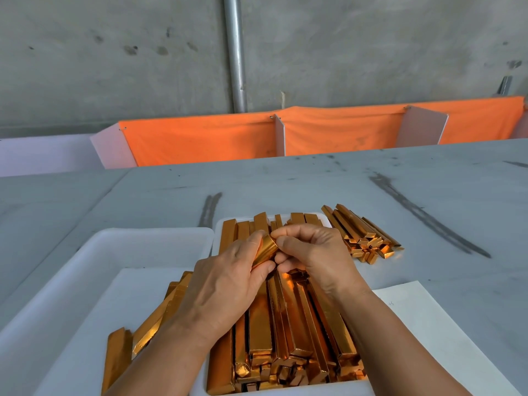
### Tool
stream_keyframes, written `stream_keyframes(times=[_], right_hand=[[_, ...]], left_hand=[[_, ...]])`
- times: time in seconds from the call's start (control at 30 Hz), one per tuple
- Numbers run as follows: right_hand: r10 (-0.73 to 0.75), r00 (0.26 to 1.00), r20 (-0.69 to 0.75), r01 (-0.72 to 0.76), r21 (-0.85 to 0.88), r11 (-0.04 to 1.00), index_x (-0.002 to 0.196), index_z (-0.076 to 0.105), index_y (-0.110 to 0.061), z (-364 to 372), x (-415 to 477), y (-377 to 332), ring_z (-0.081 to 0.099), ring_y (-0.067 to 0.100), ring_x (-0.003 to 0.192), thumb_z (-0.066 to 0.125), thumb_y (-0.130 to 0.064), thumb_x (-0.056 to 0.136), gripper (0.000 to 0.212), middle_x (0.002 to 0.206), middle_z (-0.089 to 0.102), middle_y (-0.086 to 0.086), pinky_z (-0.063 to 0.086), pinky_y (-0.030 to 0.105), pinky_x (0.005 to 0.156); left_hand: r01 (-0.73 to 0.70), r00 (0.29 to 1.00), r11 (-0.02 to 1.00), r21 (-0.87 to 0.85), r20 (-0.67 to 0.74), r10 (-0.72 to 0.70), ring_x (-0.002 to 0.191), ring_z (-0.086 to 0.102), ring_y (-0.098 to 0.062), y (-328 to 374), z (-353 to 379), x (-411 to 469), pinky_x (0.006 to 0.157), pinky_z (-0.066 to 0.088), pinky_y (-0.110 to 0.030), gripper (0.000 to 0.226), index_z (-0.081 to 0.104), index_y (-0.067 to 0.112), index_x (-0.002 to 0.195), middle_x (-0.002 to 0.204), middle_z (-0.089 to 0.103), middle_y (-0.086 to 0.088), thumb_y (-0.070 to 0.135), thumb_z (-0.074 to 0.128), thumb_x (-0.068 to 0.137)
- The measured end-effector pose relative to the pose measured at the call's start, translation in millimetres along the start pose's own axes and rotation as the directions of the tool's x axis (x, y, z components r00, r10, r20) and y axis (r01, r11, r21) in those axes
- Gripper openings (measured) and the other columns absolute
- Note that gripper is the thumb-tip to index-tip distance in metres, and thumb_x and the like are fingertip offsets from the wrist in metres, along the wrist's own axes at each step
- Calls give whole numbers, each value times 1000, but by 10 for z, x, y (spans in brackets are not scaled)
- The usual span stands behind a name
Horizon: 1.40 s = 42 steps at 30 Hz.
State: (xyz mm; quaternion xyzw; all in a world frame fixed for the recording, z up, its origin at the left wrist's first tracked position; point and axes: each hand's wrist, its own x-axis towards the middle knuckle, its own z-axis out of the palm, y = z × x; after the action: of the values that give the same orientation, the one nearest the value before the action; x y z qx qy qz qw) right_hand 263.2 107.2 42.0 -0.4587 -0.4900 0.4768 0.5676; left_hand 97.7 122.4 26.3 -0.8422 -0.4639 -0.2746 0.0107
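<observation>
A shiny gold carton sleeve point(265, 251) is held up between both hands above a white tray point(285, 391) packed with several long gold cartons point(297, 324). My left hand point(225, 284) grips the sleeve from the left with curled fingers. My right hand point(314, 252) pinches its right end with thumb and fingertips. The sleeve's lower part is hidden behind my left hand.
A second white tray point(85, 252) on the left holds a few gold cartons point(160, 318). A loose pile of gold cartons point(363, 235) lies on the grey table to the right. A white paper sheet point(423, 332) lies near my right forearm. Orange cloth dividers point(314, 130) line the table's far edge.
</observation>
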Motion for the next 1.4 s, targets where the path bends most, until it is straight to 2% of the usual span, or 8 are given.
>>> stream_keyframes(times=[0.27, 0.47, 0.57, 0.73, 0.87, 0.97, 1.23, 1.4], right_hand=[[38, 999, 31, -40, 73, 997, 94, 74, -9, -7, -2, -6, 66, 14, 53, 58, 4, 94, 20, 66, 71, 11, 55, 20, 55], [17, 999, 31, -17, -1, 1000, 94, 73, -11, -3, -12, -12, 67, 12, 53, 57, 3, 95, 21, 65, 71, 8, 54, 18, 55], [3, 999, 40, -2, -6, 1000, 95, 73, -11, -6, -14, -17, 68, 12, 53, 56, 3, 96, 21, 64, 71, 7, 55, 18, 55], [-22, 999, 30, 22, -19, 1000, 98, 74, -14, 4, -15, 11, 68, 12, 55, 58, -1, 95, 20, 66, 72, 8, 56, 19, 58], [-24, 998, 50, 25, -4, 1000, 102, 77, -20, 23, -12, 46, 67, 15, 60, 58, -1, 96, 27, 72, 73, 10, 56, 22, 64], [-32, 995, 93, 30, 28, 999, 99, 79, -25, 54, -13, 62, 67, 16, 66, 59, 0, 95, 33, 79, 75, 10, 55, 22, 66], [-64, 998, 18, 64, 12, 998, 92, 74, -8, 97, 6, 60, 62, 12, 59, 69, -8, 90, 5, 77, 71, 10, 52, 19, 55], [-67, 997, -22, 64, -116, 991, 86, 72, -11, 87, 22, 64, 59, 10, 48, 69, -8, 90, 6, 62, 67, 3, 49, 17, 51]], left_hand=[[5, 1000, 1000, -16, 1, -5, 99, 64, -12, 2, -17, 1, 76, 56, -33, 71, 41, 25, 143, 121, 63, 4, 63, 23, 86], [7, 1000, 1000, 0, -2, -7, 97, 64, -11, 13, -33, -12, 75, 56, -28, 67, 42, 26, 143, 119, 64, 5, 61, 26, 87], [3, 1000, 1000, -12, 2, -3, 99, 64, -11, 8, -29, -13, 77, 56, -32, 69, 41, 25, 143, 121, 63, 5, 62, 24, 87], [26, 1000, 1000, -16, -12, -27, 94, 67, -16, 7, -11, -4, 72, 58, -35, 73, 46, 21, 140, 116, 67, 0, 63, 22, 86], [71, 997, 997, -28, -12, -71, 103, 64, -16, -19, 24, 14, 80, 56, -37, 74, 39, 22, 144, 123, 63, 0, 64, 22, 86], [91, 995, 996, -5, -34, -91, 96, 67, -17, -37, 28, 15, 73, 58, -37, 70, 43, 20, 143, 117, 66, -1, 61, 25, 88], [59, 998, 996, -66, -17, -60, 101, 65, -15, -32, 63, 36, 79, 57, -36, 65, 41, 24, 144, 122, 64, -1, 59, 36, 89], [5, 999, 1000, -27, -45, -7, 94, 68, -17, -43, 44, 12, 71, 59, -38, 66, 46, 23, 140, 116, 68, -1, 61, 34, 87]])
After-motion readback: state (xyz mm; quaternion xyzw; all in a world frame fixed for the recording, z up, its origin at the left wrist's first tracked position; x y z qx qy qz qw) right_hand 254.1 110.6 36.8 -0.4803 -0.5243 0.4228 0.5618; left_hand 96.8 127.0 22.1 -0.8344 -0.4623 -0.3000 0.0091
